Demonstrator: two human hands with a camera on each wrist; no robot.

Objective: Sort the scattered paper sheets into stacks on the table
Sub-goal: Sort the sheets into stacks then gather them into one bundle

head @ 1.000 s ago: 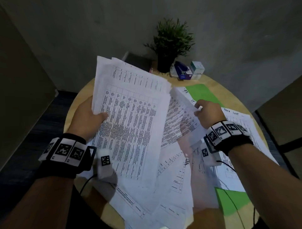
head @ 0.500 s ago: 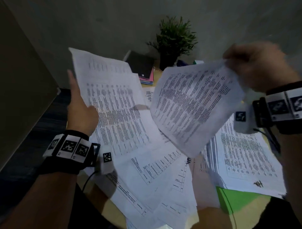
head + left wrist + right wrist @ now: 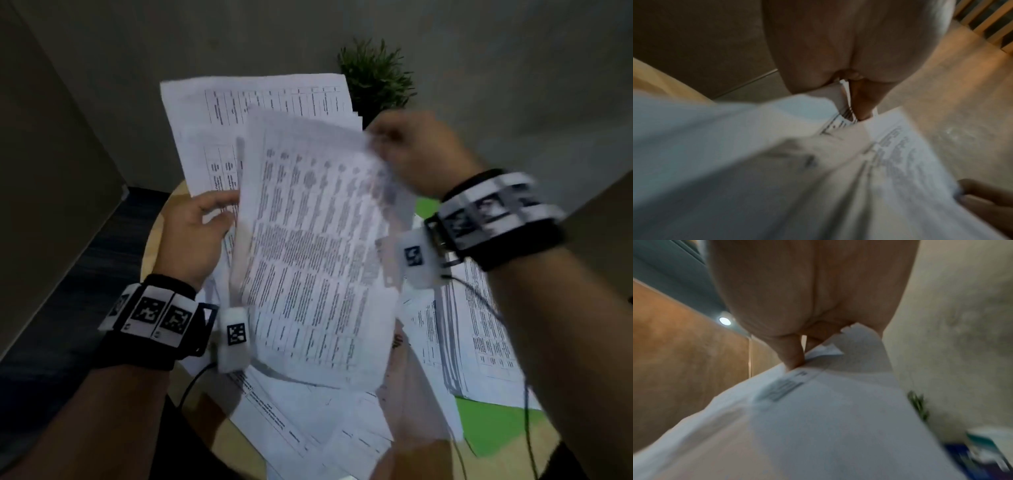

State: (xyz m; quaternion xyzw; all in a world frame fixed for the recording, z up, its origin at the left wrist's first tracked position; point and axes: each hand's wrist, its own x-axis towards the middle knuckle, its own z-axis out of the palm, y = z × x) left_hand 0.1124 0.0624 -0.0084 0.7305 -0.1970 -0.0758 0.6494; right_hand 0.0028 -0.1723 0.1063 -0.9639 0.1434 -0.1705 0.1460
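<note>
- Holding a bundle of sheets (image 3: 219, 137) up, left hand (image 3: 191, 236) gripping it above the desk (image 3: 154, 246).
- Right hand (image 3: 418, 154) pinches a printed sheet (image 3: 318, 257) right in front of the bundle.

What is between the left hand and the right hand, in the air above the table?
In the head view, printed sheets: the right hand pinches one sheet by its top corner, in front of the bundle that the left hand holds.

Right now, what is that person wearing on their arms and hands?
Both forearms are bare, no sleeves or gloves. The left wrist and the right wrist each carry a black band faced with white tiles printed with black square codes, plus a small white coded box trailing a thin black cable.
</note>
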